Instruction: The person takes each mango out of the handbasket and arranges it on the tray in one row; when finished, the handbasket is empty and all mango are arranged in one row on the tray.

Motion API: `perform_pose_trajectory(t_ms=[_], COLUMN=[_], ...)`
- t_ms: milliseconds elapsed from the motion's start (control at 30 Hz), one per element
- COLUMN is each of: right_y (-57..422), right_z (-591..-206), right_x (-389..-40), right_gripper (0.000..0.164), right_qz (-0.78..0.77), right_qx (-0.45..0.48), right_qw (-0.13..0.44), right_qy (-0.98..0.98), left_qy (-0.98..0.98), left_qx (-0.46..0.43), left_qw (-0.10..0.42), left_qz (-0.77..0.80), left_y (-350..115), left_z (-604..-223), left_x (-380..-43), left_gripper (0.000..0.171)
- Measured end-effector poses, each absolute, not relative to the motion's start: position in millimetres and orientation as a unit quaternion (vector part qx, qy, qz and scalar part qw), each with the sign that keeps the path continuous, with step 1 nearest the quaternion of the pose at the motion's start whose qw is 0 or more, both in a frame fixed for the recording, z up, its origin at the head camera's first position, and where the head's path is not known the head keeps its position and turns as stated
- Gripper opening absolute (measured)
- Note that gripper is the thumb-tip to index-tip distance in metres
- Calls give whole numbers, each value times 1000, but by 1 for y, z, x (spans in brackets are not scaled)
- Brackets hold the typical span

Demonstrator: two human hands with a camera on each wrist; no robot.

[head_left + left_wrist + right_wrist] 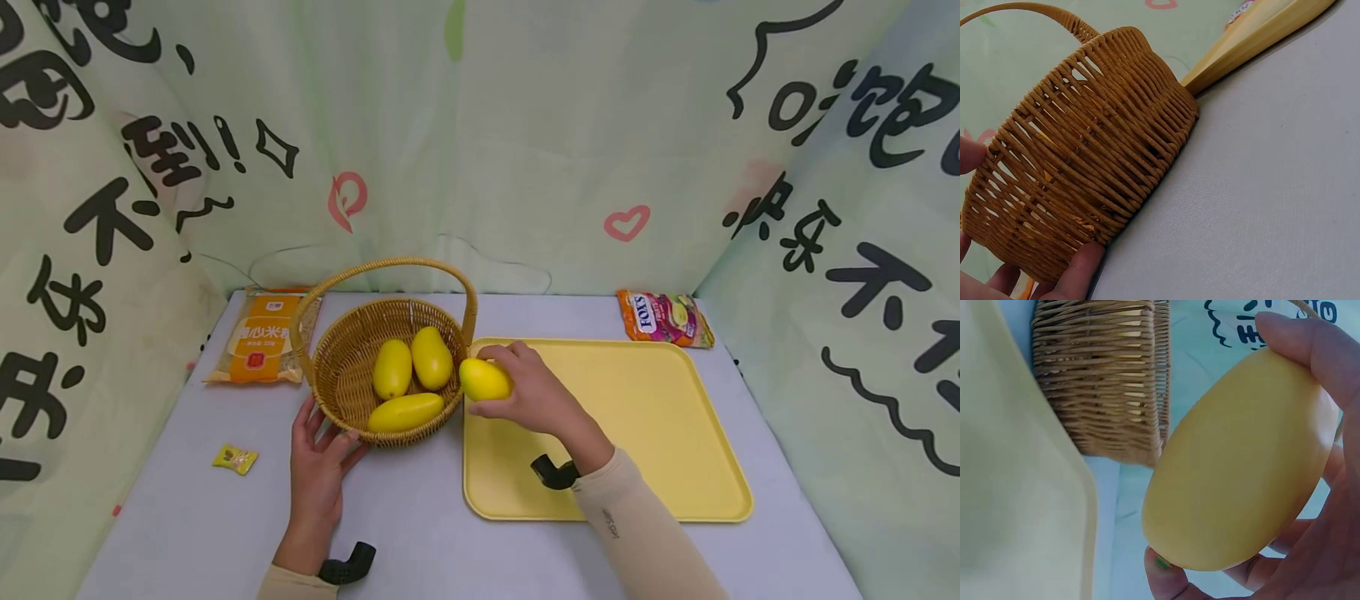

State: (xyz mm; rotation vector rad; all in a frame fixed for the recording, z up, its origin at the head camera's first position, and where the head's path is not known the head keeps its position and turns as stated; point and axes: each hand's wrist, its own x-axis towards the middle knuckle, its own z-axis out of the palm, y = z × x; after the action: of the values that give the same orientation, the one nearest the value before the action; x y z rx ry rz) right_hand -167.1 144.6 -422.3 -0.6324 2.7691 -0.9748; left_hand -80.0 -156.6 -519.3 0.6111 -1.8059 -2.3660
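Observation:
A wicker basket (347, 387) with a tall handle holds three yellow mangoes (432, 358). My left hand (318, 462) holds the basket's near left side; in the left wrist view one fingertip lies at the rim and others lower on the woven wall (1097, 131). My right hand (536, 392) grips another yellow mango (483, 380) just beside the basket's right rim, above the left edge of a yellow tray (600, 450). Up close in the right wrist view, this smooth mango (1241, 462) sits between thumb and fingers.
An orange-labelled bag (262, 337) lies behind the basket to the left. A small yellow wrapped candy (235, 459) is on the white table (420, 533) at the left. Behind the tray lies a colourful candy packet (663, 318). Printed curtains (525, 167) enclose the table.

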Motion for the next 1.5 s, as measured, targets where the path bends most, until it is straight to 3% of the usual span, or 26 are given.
perform_pose_trajectory(t_ms=[600, 933, 1500], right_y=[189, 173, 143], right_z=[-459, -479, -482], right_x=[-158, -156, -150], right_gripper=[74, 78, 79], right_qz=[-310, -271, -239], right_qx=[-96, -42, -39], right_qw=[87, 112, 137], right_qy=[942, 955, 961], left_qy=[-592, -591, -593], left_qx=[208, 211, 211], left_qw=[47, 41, 42], left_qz=[-777, -777, -776], left_y=[-157, -157, -157], left_z=[-520, -519, -520], left_x=[-80, -79, -80], left_gripper=[89, 88, 88])
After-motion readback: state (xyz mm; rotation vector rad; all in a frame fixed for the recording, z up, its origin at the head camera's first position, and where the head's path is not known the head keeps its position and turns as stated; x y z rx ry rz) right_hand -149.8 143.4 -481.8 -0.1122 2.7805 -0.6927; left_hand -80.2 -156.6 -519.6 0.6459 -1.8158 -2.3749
